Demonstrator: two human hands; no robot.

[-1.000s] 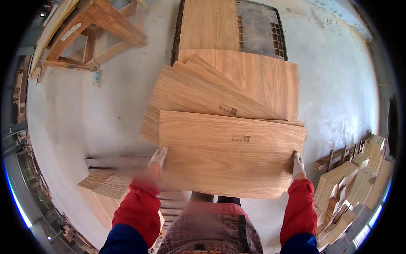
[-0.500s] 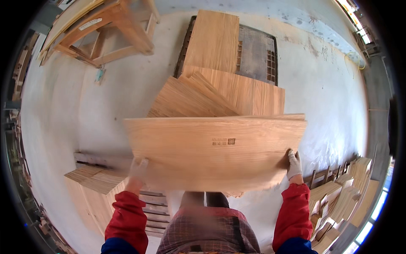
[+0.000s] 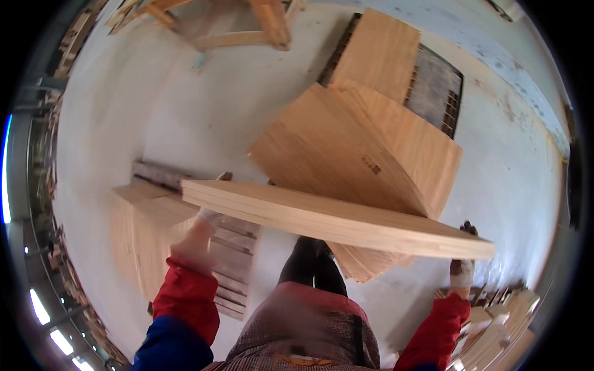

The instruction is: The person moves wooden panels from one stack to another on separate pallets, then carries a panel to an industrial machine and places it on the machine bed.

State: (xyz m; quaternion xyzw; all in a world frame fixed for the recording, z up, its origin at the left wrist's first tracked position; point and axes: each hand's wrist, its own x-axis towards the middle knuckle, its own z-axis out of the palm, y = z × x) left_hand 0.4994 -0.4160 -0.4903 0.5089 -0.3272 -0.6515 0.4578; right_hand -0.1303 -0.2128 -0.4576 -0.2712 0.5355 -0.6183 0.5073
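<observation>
I hold a wide stack of light plywood sheets (image 3: 334,217) level in front of my chest, seen almost edge-on. My gloved left hand (image 3: 207,216) grips its left end from below. At the right end, my gloved right hand (image 3: 463,267) grips the corner. Below and beyond lies a fanned pile of similar plywood sheets (image 3: 359,148) on the concrete floor.
A wooden pallet with thin boards (image 3: 154,229) lies at my left. A dark metal grid with one sheet on it (image 3: 433,86) is farther off. A timber frame (image 3: 247,25) stands at the top. Wood offcuts (image 3: 501,321) pile up at the lower right.
I have lifted the sheets off the pile and tipped them from face-up to nearly edge-on, while turning toward the left. Both hands keep their grip.
</observation>
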